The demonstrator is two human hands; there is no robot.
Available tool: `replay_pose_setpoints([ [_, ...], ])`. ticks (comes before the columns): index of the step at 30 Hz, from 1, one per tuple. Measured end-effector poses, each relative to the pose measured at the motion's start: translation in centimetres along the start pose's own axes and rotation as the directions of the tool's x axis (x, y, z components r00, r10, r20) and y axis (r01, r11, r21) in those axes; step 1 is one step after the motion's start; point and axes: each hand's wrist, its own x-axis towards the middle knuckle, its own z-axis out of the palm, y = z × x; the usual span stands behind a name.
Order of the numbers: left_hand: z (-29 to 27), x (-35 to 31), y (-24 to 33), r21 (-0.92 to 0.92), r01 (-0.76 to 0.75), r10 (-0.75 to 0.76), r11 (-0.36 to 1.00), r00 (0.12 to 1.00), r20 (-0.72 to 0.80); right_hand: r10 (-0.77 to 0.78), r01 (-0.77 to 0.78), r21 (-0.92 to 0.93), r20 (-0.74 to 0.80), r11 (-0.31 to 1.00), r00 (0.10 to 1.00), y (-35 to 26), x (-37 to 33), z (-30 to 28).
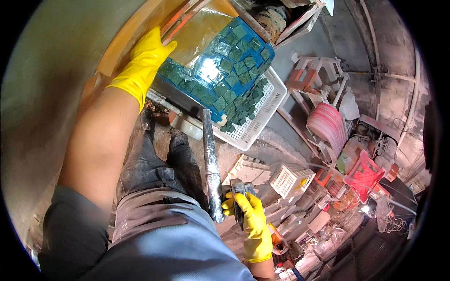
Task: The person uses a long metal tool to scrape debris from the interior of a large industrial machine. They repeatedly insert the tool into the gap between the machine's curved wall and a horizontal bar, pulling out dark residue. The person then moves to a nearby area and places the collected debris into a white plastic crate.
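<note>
My left hand (149, 58), in a yellow rubber glove, lies against the edge of an orange-brown machine frame (117, 49), thumb stretched away from the fingers. Beside it, dark green square tiles (234, 56) lie wet on a blue surface (206, 96), and more tiles heap at its lower edge over a white perforated plastic basket (276, 93). Lower right, my gloved right hand (251, 218) closes around a dark, grimy oblong handle (239, 201). What the handle belongs to is unclear. Just left of it stands a stained grey metal pipe (212, 164).
To the right are a stack of pink round-edged pieces (326, 124), a red plastic crate (365, 175) and a white slotted basket (291, 180). A white bucket (187, 126) sits under the machine. A pale wooden pallet-like piece (248, 171) lies on the floor.
</note>
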Motion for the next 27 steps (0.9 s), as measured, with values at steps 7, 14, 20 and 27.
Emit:
replay_pose_setpoints([
  [7,-1.0,-0.7,1.0,0.005,0.035,-0.034,0.999,0.998,-0.044,-0.046,0.046,-0.001,0.024,0.999,0.999,-0.1,0.5,1.0],
  [14,-0.6,-0.6,0.9,-0.003,0.004,-0.004,1.0,0.998,-0.069,-0.064,0.064,-0.036,0.01,0.997,0.998,-0.2,0.3,1.5],
  [20,-0.6,-0.6,0.9,-0.006,0.017,-0.017,1.0,0.997,-0.078,-0.049,0.05,-0.069,0.02,0.996,0.999,-0.1,0.3,1.5],
  [27,-0.9,-0.6,1.0,0.011,0.007,-0.007,1.0,0.998,-0.061,-0.041,0.042,-0.038,0.018,0.998,0.999,0.7,0.2,1.2],
])
